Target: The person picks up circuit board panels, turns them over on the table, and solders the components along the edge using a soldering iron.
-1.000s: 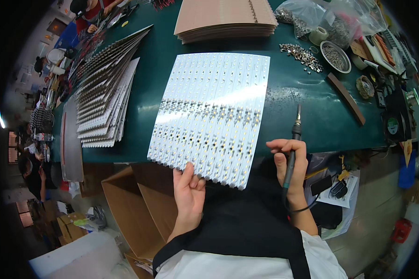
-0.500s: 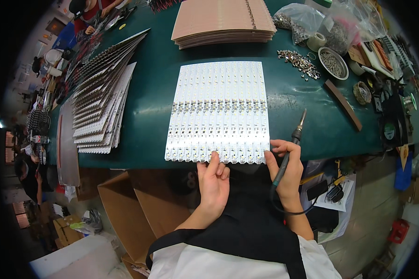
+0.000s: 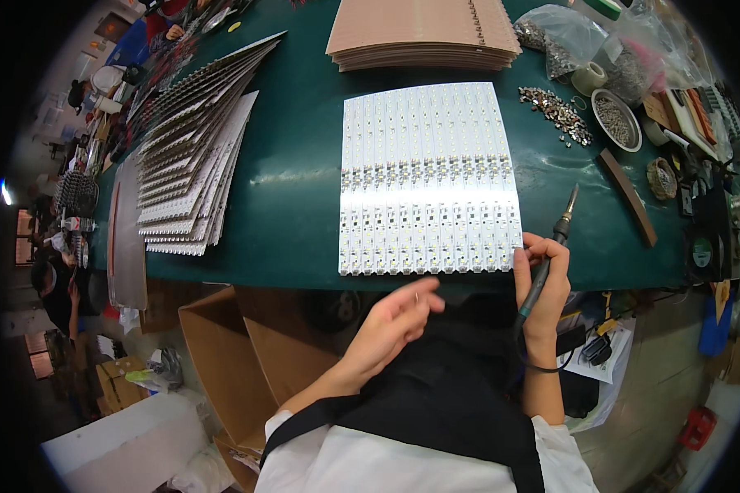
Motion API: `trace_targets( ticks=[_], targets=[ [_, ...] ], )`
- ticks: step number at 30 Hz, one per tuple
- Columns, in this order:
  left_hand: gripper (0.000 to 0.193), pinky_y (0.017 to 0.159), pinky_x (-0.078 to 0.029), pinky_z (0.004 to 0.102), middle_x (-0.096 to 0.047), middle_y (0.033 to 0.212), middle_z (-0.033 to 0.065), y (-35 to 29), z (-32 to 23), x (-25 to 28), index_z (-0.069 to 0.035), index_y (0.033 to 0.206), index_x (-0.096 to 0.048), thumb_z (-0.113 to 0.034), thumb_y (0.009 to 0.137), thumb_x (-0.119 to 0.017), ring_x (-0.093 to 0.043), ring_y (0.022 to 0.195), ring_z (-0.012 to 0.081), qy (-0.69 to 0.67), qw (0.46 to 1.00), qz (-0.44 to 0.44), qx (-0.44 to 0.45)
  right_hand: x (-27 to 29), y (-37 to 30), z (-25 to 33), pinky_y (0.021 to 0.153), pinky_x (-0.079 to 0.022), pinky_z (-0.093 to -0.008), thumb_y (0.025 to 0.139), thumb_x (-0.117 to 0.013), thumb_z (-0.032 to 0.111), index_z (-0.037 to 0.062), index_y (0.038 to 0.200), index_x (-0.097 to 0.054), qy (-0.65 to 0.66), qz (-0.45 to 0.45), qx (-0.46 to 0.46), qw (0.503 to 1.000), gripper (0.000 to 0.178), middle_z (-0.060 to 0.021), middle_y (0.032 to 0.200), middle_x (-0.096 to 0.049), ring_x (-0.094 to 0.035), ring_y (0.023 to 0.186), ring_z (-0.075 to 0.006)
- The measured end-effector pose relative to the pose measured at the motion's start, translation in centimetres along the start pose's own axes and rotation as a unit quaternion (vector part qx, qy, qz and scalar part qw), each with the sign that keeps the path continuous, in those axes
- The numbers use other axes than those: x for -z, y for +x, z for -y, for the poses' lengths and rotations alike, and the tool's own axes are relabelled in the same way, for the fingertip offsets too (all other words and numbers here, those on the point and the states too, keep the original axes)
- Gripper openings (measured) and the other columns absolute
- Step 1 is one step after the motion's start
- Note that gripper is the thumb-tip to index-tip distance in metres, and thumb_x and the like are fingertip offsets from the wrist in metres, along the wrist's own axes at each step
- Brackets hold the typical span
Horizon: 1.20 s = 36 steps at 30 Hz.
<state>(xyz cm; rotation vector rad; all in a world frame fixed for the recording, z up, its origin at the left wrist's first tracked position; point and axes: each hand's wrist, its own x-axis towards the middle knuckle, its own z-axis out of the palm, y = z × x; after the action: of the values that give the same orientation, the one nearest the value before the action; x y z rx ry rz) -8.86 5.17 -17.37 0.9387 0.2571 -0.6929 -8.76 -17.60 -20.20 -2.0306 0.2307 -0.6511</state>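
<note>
A white LED circuit board panel (image 3: 427, 197), made of many narrow joined strips, lies flat at the front edge of the green table. My right hand (image 3: 543, 279) has its fingers wrapped round a soldering iron (image 3: 539, 283), tip pointing up and away over the table. The thumb of that hand is at the panel's near right corner. My left hand (image 3: 395, 324) hangs just off the table edge, below the panel and apart from it. Its fingers are spread loosely, slightly blurred, with nothing in them.
Fanned stacked panels (image 3: 193, 164) stand at left. A stack of pinkish boards (image 3: 419, 41) lies beyond the panel. Small metal parts (image 3: 555, 115), a metal bowl (image 3: 633, 141) and a brown bar (image 3: 629, 197) are at right. A cardboard box (image 3: 222, 353) stands below the table.
My left hand has let go of the panel's near edge and drawn back toward me. The right hand still holds the soldering iron at the corner. The whole view has shifted.
</note>
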Motion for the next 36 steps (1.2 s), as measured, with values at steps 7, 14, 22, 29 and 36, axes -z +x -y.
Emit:
trace_targets(
  ticks=[7,14,22,29,36],
  targets=[
    [0.029,0.064,-0.036,0.0181,-0.057,0.090,0.0032,-4.4,-4.4,3.3,0.004,0.120,-0.059,-0.014,0.104,-0.042,-0.045,0.075,0.0047,0.381,0.839,-0.152,-0.358,-0.3,-0.3,-1.3,0.069,-0.051,-0.0291,0.086,-0.069,0.001,0.0005,0.100,-0.055,-0.092,0.021,0.026,0.995,0.020,-0.0111,0.101,-0.068,-0.060,0.074,-0.0175],
    [0.017,0.059,-0.031,0.0232,-0.044,0.083,0.0006,-0.3,-7.9,8.2,-0.002,0.116,-0.051,-0.010,0.103,-0.043,-0.036,0.068,0.0077,0.248,0.803,-0.240,-0.486,-0.2,0.2,0.4,0.068,-0.049,-0.0321,0.086,-0.065,-0.004,-0.0005,0.108,-0.057,-0.188,0.003,0.114,0.976,0.023,-0.0141,0.105,-0.067,-0.056,0.074,-0.0228],
    [0.003,0.052,-0.031,0.0200,-0.045,0.080,-0.0011,3.3,-8.8,9.3,-0.002,0.092,-0.063,-0.001,0.090,-0.065,-0.039,0.063,0.0034,0.371,0.845,-0.214,-0.320,-4.5,1.0,7.4,0.071,-0.048,-0.0319,0.086,-0.069,0.013,-0.0037,0.112,-0.067,0.060,0.147,0.146,0.976,0.030,-0.0113,0.088,-0.059,-0.059,0.080,-0.0237],
    [0.006,0.067,-0.049,0.0291,-0.064,0.102,0.0087,4.9,-10.3,9.3,-0.002,0.091,-0.058,-0.002,0.087,-0.062,-0.059,0.078,0.0183,0.552,0.772,-0.071,-0.306,-8.4,-0.2,7.5,0.067,-0.054,-0.0315,0.077,-0.068,-0.005,-0.0082,0.102,-0.067,0.140,0.203,0.103,0.964,0.025,-0.0172,0.083,-0.067,-0.067,0.073,-0.0259],
    [0.005,0.074,-0.054,0.0316,-0.068,0.100,0.0102,5.6,-10.1,10.0,-0.001,0.091,-0.056,0.001,0.088,-0.060,-0.066,0.091,0.0223,0.521,0.808,-0.048,-0.271,-9.1,0.0,7.5,0.067,-0.054,-0.0312,0.078,-0.069,-0.005,-0.0083,0.102,-0.067,0.127,0.222,0.080,0.963,0.024,-0.0169,0.083,-0.067,-0.067,0.073,-0.0252]
  ],
)
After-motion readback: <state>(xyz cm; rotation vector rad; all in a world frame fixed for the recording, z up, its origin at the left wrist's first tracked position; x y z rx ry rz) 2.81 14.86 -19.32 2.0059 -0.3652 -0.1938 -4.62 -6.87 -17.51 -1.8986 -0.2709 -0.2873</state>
